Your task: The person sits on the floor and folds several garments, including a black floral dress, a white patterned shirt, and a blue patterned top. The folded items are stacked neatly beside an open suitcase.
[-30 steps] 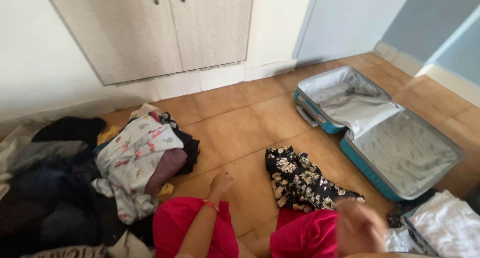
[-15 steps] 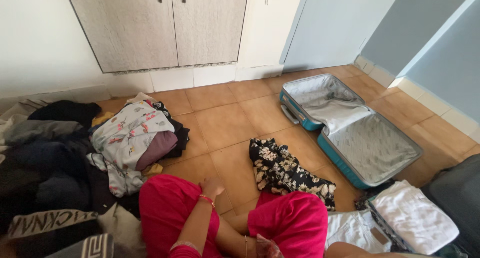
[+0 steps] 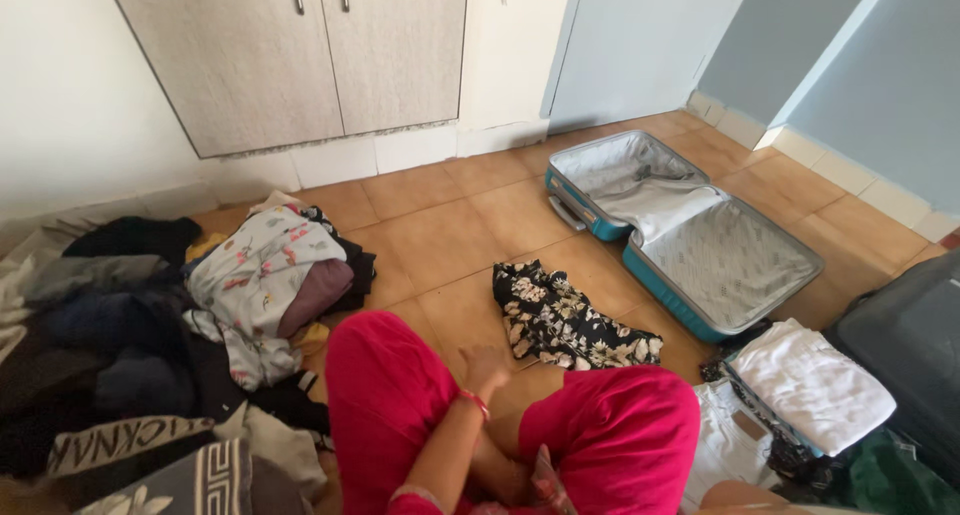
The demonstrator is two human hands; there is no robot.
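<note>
Left hand down on the floor between the knees, back upward, fingers loosely curled, gripping nothing; red bangle at the wrist. Looks like a prop for the body's lean, judging by the straight forearm behind it. Right hand tucked low in the lap behind that forearm, mostly hidden; wide, narrow or holding something, cannot tell.

Nearest to the left hand: floral garment, black with pale flowers, crumpled flat on the floor just ahead of the right knee, near the fingers but apart from them. Lies alone between the two heaps, probably pulled out from the rest for handling.

Beyond it, suitcase, teal shell, grey lining, thrown fully open with both halves flat on the tiles and nothing much inside, so either half can take clothes from above.

To the right, folded white stack resting on other folded pieces just beside the suitcase, seemingly kept neat and within reach. Dark case at the far right edge.

To the left, loose clothes heap, dark pieces mixed with a pale printed one, unfolded and spilling toward the pink trousers. Cupboard doors shut behind.
</note>
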